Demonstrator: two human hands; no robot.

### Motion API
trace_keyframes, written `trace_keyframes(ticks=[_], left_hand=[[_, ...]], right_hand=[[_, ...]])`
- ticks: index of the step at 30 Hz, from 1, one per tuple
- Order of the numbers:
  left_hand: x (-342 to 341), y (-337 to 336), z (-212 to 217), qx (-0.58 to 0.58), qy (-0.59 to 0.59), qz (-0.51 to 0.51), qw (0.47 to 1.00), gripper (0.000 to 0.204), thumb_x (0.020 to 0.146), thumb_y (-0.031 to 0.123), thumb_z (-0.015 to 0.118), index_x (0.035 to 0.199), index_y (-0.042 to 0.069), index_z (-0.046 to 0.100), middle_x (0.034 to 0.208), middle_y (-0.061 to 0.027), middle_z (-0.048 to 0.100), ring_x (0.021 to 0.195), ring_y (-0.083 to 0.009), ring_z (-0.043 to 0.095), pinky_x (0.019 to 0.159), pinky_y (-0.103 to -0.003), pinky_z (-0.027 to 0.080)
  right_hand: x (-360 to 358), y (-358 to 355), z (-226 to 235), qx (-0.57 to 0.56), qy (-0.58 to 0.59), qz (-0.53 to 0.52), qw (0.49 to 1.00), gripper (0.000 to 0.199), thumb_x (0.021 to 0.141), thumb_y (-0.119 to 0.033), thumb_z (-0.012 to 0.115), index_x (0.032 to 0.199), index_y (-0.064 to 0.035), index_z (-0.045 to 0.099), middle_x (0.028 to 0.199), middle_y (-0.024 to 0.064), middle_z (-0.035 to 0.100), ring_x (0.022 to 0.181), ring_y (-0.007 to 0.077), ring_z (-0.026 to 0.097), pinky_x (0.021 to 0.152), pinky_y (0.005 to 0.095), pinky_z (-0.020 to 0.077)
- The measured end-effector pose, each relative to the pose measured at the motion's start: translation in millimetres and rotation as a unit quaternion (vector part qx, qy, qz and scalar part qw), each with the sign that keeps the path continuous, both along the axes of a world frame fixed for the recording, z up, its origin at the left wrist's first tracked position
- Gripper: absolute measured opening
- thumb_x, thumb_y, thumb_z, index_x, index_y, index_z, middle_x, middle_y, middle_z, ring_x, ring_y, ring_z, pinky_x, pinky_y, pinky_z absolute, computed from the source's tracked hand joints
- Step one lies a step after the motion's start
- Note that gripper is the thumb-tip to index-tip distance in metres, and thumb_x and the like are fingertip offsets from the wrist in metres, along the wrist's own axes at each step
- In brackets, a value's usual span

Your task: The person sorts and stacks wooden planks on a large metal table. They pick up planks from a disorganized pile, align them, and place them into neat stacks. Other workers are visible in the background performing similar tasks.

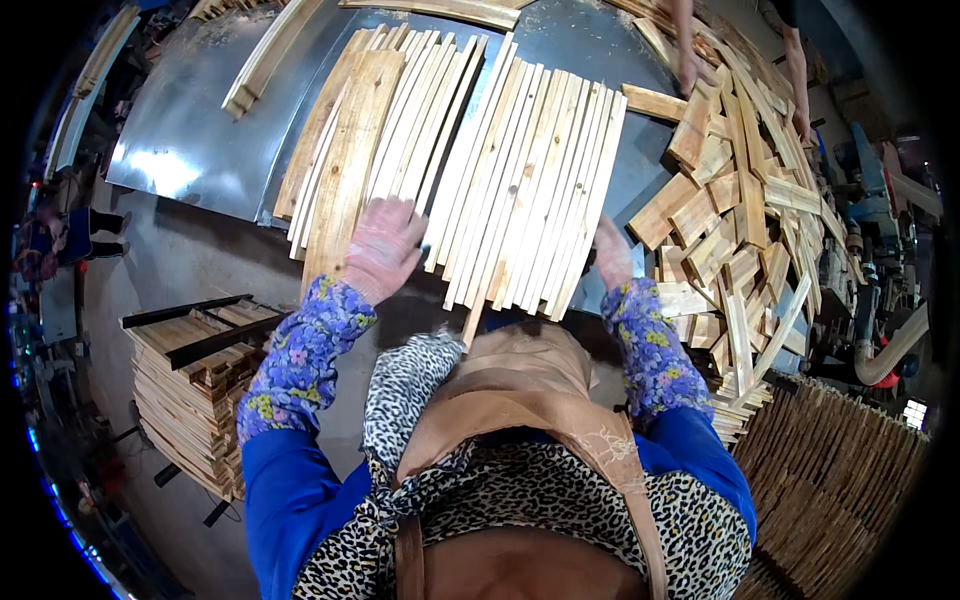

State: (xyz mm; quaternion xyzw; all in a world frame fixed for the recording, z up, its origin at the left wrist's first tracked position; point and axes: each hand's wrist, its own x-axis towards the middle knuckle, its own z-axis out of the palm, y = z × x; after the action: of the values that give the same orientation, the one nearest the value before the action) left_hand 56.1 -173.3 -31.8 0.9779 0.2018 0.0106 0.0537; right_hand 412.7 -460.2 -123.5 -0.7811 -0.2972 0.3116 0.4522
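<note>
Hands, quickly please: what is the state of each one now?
Left hand: open, fingers spread, resting flat on the wooden slats.
Right hand: at the right edge of the slat row; open or closed cannot be told.

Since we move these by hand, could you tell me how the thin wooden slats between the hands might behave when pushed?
The wooden slats look stiff and probably light. Lying loose side by side on the smooth metal table, they would likely slide and fan apart.

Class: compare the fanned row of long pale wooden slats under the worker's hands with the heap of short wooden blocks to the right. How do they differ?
The long pale wooden slats are thin and lie side by side in an ordered fan; the short wooden blocks are stubby, wider and jumbled at all angles. The left hand and right hand touch the slats, not the blocks. Both are light, unfinished wood.
</note>
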Motion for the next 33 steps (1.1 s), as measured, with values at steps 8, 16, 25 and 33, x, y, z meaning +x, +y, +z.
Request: trace_keyframes(ticks=[8,16,25,33], left_hand=[[-1,71,17,-0.104,0.038,0.408,0.906,0.110,0.081,0.047,0.082,0.171,0.008,0.031,0.161,-0.0290,0.048,0.149,-0.0473,0.045,0.129,-0.055,0.033],[-65,180,27,-0.131,0.011,0.479,0.868,0.096,0.082,0.026,0.086,0.165,0.007,0.041,0.158,-0.0285,0.051,0.149,-0.0459,0.048,0.127,-0.052,0.040],[-69,225,50,-0.149,-0.052,0.412,0.897,0.094,0.080,0.030,0.083,0.162,0.002,0.045,0.156,-0.0287,0.053,0.146,-0.0445,0.049,0.125,-0.053,0.040],[-79,231,43,-0.085,0.021,0.363,0.928,0.094,0.083,0.027,0.080,0.164,0.001,0.039,0.158,-0.0298,0.051,0.144,-0.0473,0.050,0.123,-0.054,0.042]], right_hand=[[-16,128,2,0.126,0.286,-0.172,0.934,0.072,0.105,-0.025,0.072,0.162,0.0040,0.041,0.149,0.0207,0.063,0.135,0.0320,0.062,0.116,0.0415,0.0475],[-106,273,26,0.161,0.423,-0.080,0.888,0.085,0.101,-0.021,0.076,0.168,0.0046,0.029,0.156,0.0306,0.055,0.144,0.0378,0.056,0.125,0.0432,0.0448],[-200,393,12,0.096,0.439,0.016,0.893,0.111,0.095,-0.030,0.081,0.168,0.0158,0.011,0.162,0.0311,0.049,0.150,0.0364,0.048,0.127,0.0387,0.0354],[-220,446,62,0.003,0.263,0.189,0.946,0.121,0.091,-0.051,0.078,0.170,0.0113,0.010,0.170,0.0371,0.033,0.161,0.0460,0.033,0.135,0.0483,0.0255]])
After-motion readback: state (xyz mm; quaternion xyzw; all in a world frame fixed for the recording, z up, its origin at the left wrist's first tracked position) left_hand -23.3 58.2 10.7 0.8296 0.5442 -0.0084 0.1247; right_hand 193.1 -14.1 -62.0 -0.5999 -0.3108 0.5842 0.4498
